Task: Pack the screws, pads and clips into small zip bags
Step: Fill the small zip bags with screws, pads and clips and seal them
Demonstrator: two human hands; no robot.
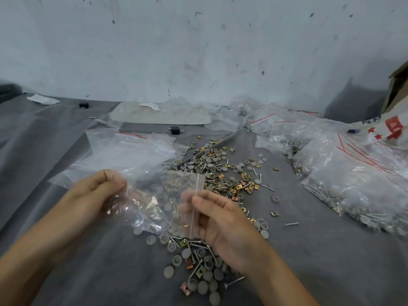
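Counted two hands, both on one small zip bag (159, 202), held between them over the near end of the parts on the table (55, 133). Left hand (99, 191): grip pinched together on the bag's left edge. Right hand (220, 219): grip clamped on the zip end, thumb beside the red strip.

Below and beyond the bag, one loose heap (220, 173) on grey cloth, running from near centre to far centre. Three kinds in it: grey round pads (186, 252), long screws (291, 223), brass-coloured clips (274, 213). Far too many of each for a count, with pads looking the most numerous. Same three kinds visible inside the held bag, numbers unreadable through the plastic.

Left of the heap's far end, one stack of empty bags (132, 146), number unclear. At right, one bank of filled bags (353, 184), at least four, overlapping.

One black block (84, 105) far left. Second black block (175, 130) just beyond the empty stack. One white paper scrap (44, 99) far left. One cardboard box (397, 89) at the far right edge.
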